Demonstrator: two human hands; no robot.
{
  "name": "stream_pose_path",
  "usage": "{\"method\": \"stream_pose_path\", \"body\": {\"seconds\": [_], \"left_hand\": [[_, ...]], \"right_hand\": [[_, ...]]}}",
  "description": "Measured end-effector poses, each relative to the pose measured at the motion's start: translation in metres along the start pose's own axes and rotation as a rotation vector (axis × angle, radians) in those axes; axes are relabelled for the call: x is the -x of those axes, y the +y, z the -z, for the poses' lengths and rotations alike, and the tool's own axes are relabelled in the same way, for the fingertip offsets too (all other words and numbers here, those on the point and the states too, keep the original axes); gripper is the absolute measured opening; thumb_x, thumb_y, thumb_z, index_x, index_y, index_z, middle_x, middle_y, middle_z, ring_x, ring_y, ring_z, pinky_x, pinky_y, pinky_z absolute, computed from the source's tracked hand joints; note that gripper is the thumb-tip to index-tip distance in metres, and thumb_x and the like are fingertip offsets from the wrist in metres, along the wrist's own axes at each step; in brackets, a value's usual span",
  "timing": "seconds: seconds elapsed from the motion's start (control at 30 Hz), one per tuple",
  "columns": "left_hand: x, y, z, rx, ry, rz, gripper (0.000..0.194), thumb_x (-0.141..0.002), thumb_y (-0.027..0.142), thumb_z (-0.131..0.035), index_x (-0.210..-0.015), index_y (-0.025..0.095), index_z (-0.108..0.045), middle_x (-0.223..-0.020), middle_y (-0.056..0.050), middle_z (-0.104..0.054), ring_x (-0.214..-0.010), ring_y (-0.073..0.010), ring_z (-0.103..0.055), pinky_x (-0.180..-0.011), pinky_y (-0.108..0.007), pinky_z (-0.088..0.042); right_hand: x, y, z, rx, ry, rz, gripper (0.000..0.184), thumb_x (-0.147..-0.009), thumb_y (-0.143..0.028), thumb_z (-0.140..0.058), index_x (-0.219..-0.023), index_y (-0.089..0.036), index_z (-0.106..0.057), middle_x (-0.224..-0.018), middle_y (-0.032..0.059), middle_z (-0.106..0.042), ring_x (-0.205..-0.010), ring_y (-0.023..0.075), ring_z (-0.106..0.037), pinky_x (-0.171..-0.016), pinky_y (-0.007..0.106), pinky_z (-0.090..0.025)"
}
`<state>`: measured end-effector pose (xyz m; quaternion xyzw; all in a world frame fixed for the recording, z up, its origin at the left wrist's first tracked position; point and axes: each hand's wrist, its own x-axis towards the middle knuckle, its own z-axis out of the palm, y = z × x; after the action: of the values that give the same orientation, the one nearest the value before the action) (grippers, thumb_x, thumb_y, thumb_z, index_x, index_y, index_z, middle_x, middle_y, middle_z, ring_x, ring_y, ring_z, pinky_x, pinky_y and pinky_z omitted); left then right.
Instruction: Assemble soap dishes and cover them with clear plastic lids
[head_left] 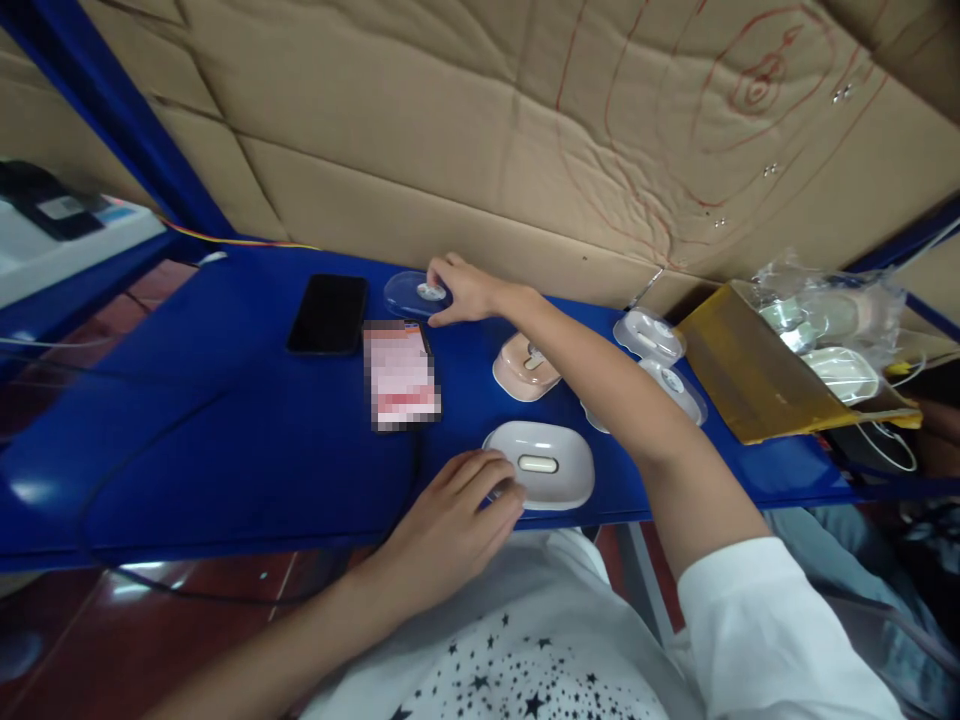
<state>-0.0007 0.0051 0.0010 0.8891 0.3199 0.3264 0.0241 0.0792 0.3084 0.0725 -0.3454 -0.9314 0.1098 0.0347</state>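
A pale oval dish [566, 470], which looks like a soap dish, lies at the table's front edge with a small rounded bar in its middle. My left hand [469, 505] curls its fingers and thumb around the dish's left rim. At the back of the table, my right hand [472, 290] reaches over a clear oval plastic lid [405, 295] that bears a round label. Its thumb and fingers close on the lid's right end. Under my right forearm sits a peach-coloured dish [514, 375], partly hidden.
A dark phone [328, 315] and a lit phone [403, 380] with a blurred screen lie on the blue table [187, 440]. More pale covered dishes [649, 335] stand right of my forearm. A cardboard box [731, 370] holds dishes and plastic wrap. Cardboard [420, 130] walls the back.
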Motion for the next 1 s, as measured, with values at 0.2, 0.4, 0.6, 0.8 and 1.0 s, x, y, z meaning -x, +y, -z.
{"method": "stream_pose_path", "body": {"seconds": [0.2, 0.4, 0.6, 0.8, 1.0], "left_hand": [[0.004, 0.0, -0.004, 0.031, 0.121, 0.084, 0.015, -0.105, 0.02, -0.063, -0.12, 0.02, -0.061, -0.132, -0.014, -0.061, -0.122, -0.0303, -0.066, -0.101, -0.05, -0.064], [0.008, -0.002, -0.009, 0.227, 0.241, 0.363, 0.068, -0.098, 0.039, -0.079, -0.154, 0.027, -0.044, -0.16, -0.018, -0.05, -0.146, -0.0362, -0.057, -0.11, -0.054, -0.062], [0.01, -0.005, -0.014, 0.29, 0.157, 0.381, 0.078, -0.1, 0.04, -0.077, -0.164, 0.031, -0.034, -0.168, -0.016, -0.047, -0.153, -0.0344, -0.053, -0.117, -0.055, -0.057], [0.01, -0.005, -0.007, 0.288, 0.077, 0.37, 0.075, -0.102, 0.043, -0.074, -0.165, 0.033, -0.035, -0.165, -0.015, -0.052, -0.153, -0.0333, -0.054, -0.117, -0.054, -0.058], [0.01, -0.005, -0.005, 0.308, 0.042, 0.381, 0.075, -0.104, 0.048, -0.071, -0.167, 0.037, -0.032, -0.168, -0.013, -0.049, -0.154, -0.033, -0.052, -0.119, -0.054, -0.056]], "right_hand": [[0.13, -0.013, 0.039, -0.027, 0.33, 0.166, 0.052, -0.095, -0.046, -0.079, -0.134, -0.02, -0.057, -0.137, 0.0133, -0.058, -0.124, 0.032, -0.061, -0.112, 0.053, -0.05], [0.304, -0.062, -0.028, -0.218, 0.48, -0.031, 0.056, -0.102, -0.047, -0.074, -0.151, -0.031, -0.056, -0.15, 0.0132, -0.06, -0.143, 0.0346, -0.059, -0.118, 0.058, -0.054], [0.34, -0.071, -0.08, -0.318, 0.496, -0.029, 0.063, -0.103, -0.04, -0.074, -0.161, -0.035, -0.052, -0.159, 0.012, -0.054, -0.153, 0.0347, -0.052, -0.122, 0.058, -0.053], [0.34, -0.069, -0.078, -0.26, 0.497, 0.038, 0.071, -0.103, -0.038, -0.075, -0.168, -0.037, -0.044, -0.162, 0.0104, -0.052, -0.158, 0.0367, -0.045, -0.125, 0.063, -0.049], [0.342, -0.07, -0.083, -0.199, 0.464, 0.08, 0.071, -0.107, -0.042, -0.069, -0.171, -0.037, -0.038, -0.167, 0.0103, -0.048, -0.164, 0.0373, -0.036, -0.127, 0.065, -0.046]]}}
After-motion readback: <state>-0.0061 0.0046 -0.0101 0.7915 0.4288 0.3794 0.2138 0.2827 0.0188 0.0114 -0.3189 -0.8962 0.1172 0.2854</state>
